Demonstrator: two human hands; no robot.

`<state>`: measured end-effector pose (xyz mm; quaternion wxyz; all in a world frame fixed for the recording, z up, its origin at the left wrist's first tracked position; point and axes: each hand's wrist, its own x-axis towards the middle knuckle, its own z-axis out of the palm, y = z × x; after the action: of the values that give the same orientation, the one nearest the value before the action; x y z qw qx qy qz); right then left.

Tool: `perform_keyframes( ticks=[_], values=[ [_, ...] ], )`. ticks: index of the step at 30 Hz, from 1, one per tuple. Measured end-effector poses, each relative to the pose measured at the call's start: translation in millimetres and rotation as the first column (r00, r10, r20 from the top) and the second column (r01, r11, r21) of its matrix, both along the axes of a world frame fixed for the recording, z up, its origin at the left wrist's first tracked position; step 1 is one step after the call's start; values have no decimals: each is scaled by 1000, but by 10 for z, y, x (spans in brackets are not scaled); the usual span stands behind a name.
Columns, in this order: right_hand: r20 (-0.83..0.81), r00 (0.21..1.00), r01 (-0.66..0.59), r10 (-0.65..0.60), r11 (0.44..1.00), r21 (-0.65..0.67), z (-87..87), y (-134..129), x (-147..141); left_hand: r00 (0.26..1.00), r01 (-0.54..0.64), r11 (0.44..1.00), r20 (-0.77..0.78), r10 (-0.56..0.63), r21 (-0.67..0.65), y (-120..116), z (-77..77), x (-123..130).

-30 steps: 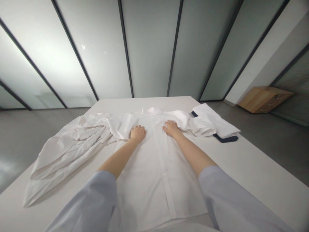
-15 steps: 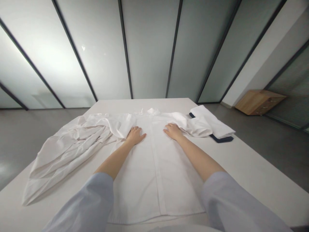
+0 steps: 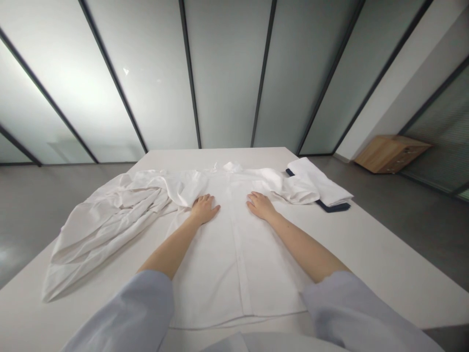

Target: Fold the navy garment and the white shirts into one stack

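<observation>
Along the white counter [image 3: 381, 274], a button-front white shirt [image 3: 208, 288] lies smoothed flat (its rumpled cloth [image 3: 110, 225] is heaped at nine o'clock). The left hand [image 3: 204, 209] and right hand [image 3: 261, 206] rest on the chest, fingers [image 3: 213, 207] released, grasping nothing.

left hand [image 3: 204, 209] | right hand [image 3: 261, 206] | slid toward shirt hem [image 3: 238, 322]

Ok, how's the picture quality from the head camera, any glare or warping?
In the head view, the frosted glass wall glares brightest at upper left, the wide lens fans its dark frames outward and bloats the light blue sleeves near the bottom, and the white dress shirt blends into the white table.
</observation>
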<state>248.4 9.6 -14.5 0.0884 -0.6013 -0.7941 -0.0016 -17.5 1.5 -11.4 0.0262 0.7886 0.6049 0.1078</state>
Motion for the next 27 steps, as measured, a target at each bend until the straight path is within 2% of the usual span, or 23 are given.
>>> perform_keyframes(
  ticks=[7, 15, 27],
  values=[
    [-36, 999, -22, 21, 999, -24, -3, -42, 86, 995, 63, 998, 77, -60, -32, -47, -32, -138],
    [-85, 995, -50, 47, 998, -36, -106, 23, 182, 995, 70, 997, 74, -67, -44, -84, 3, -121],
    [-103, 994, -47, 44, 998, -27, -124, 36, 188, 993, 72, 996, 93, -68, -42, -97, 25, -123]
  ],
)
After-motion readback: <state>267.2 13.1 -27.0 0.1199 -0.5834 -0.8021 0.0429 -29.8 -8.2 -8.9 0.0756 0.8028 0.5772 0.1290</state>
